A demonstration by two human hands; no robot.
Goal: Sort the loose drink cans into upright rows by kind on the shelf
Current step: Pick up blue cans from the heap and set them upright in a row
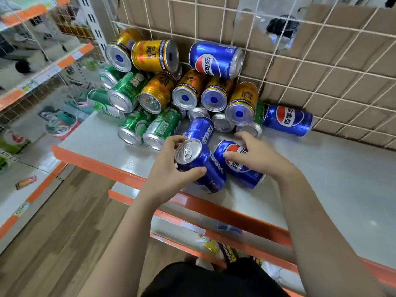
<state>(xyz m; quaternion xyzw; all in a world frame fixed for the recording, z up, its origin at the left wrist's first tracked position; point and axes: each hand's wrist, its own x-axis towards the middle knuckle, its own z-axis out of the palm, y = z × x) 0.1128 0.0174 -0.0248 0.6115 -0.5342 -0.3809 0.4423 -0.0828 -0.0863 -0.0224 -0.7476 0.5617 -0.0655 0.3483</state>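
Observation:
A heap of loose cans lies at the back left of the grey shelf [321,179]: gold Red Bull cans [154,55], green cans [128,91] and blue Pepsi cans [214,58]. My left hand [171,170] grips a blue Pepsi can [212,168] near the shelf's front edge, tilted with its silver top toward me. Just to its right, my right hand [255,155] rests curled over another blue Pepsi can [240,168] lying on its side. One more Pepsi can [288,120] lies alone by the back grid. No can stands upright.
A white wire grid backed with cardboard [321,67] closes the back of the shelf. An orange strip [107,166] runs along the front edge, with lower shelves below. The right half of the shelf is bare. Other shelving stands at the left.

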